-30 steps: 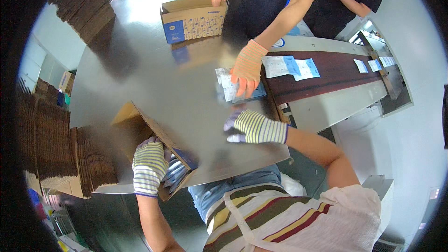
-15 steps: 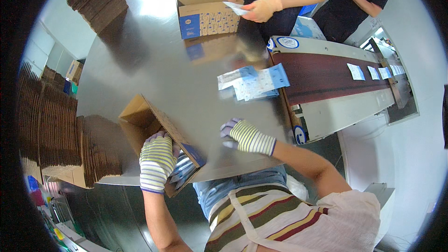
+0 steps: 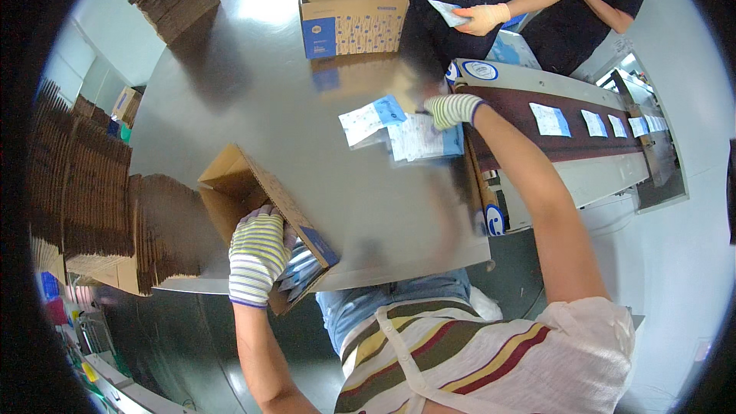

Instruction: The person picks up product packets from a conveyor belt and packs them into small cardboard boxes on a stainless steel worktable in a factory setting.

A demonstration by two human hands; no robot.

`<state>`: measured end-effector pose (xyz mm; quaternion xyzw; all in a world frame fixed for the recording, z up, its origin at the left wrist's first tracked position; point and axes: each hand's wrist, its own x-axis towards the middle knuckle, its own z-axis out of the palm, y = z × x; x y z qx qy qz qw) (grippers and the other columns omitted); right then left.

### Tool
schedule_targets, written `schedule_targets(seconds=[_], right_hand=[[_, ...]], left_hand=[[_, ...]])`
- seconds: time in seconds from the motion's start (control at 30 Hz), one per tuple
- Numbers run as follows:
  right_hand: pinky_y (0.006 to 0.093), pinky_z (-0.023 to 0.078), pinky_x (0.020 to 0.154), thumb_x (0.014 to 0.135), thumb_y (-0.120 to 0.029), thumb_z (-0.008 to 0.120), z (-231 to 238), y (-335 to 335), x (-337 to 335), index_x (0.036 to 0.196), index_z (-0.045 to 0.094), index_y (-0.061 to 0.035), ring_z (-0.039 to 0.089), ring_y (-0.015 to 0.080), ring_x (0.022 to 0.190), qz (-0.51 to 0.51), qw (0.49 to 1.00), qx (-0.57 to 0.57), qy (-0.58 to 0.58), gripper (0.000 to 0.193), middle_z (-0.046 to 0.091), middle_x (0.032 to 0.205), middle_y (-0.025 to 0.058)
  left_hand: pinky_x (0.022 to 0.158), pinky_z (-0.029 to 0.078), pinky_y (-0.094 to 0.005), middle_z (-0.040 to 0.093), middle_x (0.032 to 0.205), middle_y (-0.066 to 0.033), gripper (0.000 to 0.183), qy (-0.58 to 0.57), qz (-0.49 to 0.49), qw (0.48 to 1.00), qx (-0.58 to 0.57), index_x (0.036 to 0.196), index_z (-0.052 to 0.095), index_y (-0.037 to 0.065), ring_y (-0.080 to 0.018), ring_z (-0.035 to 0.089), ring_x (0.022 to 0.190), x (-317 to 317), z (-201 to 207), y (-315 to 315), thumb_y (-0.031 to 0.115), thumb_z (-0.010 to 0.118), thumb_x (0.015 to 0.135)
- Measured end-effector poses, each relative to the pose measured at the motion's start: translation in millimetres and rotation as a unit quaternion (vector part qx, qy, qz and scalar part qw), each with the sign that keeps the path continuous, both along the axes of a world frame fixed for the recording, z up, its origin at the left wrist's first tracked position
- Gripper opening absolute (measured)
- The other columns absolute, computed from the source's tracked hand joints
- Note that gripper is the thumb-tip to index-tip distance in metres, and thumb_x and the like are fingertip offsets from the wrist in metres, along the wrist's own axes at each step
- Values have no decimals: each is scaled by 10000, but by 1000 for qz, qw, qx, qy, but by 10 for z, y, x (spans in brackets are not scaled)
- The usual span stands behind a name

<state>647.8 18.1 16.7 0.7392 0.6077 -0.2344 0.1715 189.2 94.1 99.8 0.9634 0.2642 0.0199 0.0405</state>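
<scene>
My left hand (image 3: 259, 253), in a striped glove with purple fingertips, reaches into an open cardboard box (image 3: 295, 218) tilted at the table's near edge. Its fingers are largely hidden inside, so their grip is unclear. Blue-and-white flat packets (image 3: 301, 267) stand in the near end of the box beside this hand. My right hand (image 3: 454, 110), gloved alike, is over the far right edge of a loose group of packets (image 3: 418, 138) on the table. Motion smears its fingertips, and whether they grip a packet does not show. Another packet (image 3: 372, 119) lies left of that group.
A conveyor (image 3: 506, 126) at the right carries a row of packets (image 3: 550, 119). Across the table, a co-worker's gloved hand (image 3: 481, 20) holds a packet beside a second box (image 3: 356, 27). Stacks of flattened cardboard (image 3: 80, 176) stand at the left.
My right hand has moved away from me and right, onto the packets. The left stays in the box. The conveyor's packets have come nearer; the co-worker's hand with the packet has shifted right.
</scene>
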Motion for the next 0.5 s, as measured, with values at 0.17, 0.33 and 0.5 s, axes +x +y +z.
schedule_targets(seconds=[0.17,0.33,0.5], right_hand=[[376,497,826,526,-493,828,244,11,-1123,1041,642,56,641,325,902,77,977,-29,196,776,664,981,212],[416,501,818,603,-390,794,39,496,-1209,1119,574,70,639,348,883,244,940,215,104,725,648,937,231],[384,503,782,575,-405,808,242,932,-1256,1014,674,-7,651,305,857,-137,965,46,220,607,676,938,187]], left_hand=[[899,441,-441,607,1071,-187,335,5,34,999,-28,1024,617,-4,-362,570,1004,-119,5,-17,239,599,795],[929,422,-439,599,1096,-201,346,13,30,999,-41,1026,623,2,-353,558,1044,-72,64,-24,229,621,765],[917,435,-434,597,1111,-201,366,21,40,997,-57,1056,618,15,-358,565,1030,-38,71,0,208,640,746]])
